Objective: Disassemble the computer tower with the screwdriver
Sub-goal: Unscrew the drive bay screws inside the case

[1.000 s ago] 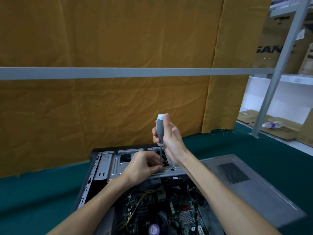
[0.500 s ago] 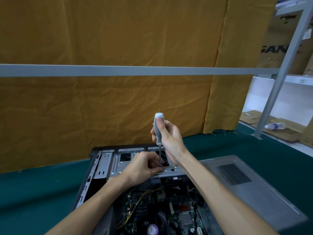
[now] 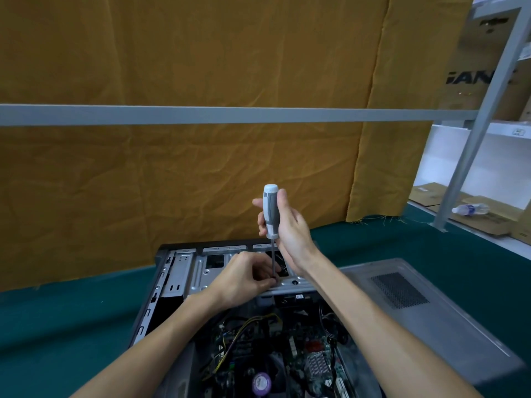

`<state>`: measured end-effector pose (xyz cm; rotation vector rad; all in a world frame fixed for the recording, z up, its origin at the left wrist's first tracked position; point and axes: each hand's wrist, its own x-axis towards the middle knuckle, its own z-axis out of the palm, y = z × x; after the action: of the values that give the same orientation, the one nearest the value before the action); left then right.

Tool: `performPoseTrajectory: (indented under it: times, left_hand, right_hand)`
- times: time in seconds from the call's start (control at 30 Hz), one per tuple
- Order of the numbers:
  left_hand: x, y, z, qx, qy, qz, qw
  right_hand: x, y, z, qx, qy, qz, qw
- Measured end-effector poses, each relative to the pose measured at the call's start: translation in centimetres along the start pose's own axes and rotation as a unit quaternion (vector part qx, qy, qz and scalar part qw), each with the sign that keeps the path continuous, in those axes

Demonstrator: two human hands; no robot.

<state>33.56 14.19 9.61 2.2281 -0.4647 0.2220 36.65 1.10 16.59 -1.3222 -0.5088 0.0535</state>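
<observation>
The tower (image 3: pixel 184 282) lies open on its side on the green bench (image 3: pixel 57 326), filling the view from 6 o'clock up to the centre, with its side panel (image 3: pixel 431 317) lying flat just beside it at 4 o'clock. The right hand (image 3: pixel 287 225) grips the grey handle of the screwdriver (image 3: pixel 271 214), which stands nearly upright, its shaft running down to the drive cage (image 3: pixel 201 271) at the tower's far end. The left hand (image 3: pixel 244 278) sits at the tip, its fingers (image 3: pixel 265 281) curled in and pinching right where the blade meets the metal. They probably steady a screw, though the screw itself is too small and too covered to make out.

The main risk is a slip. If the shaft leans off vertical while turning, the tip could ride out of the screw head and jab the left fingers pressed beside it, or chew up the head. A loosened screw could also escape the pinch and drop toward 6 o'clock into the cables (image 3: pixel 247 328) and motherboard (image 3: pixel 304 357), where it would be hard to find. Pressing too hard on the thin cage could flex it.
</observation>
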Motion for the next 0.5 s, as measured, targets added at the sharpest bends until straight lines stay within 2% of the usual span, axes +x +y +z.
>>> performPoseTrajectory:
  times: [0.5]
  left_hand:
    - [-0.07,-0.04,0.32,0.033,0.025,-0.005,0.999]
  right_hand:
    - [-0.56,-0.42,0.56,0.005,-0.003,-0.012,1.000]
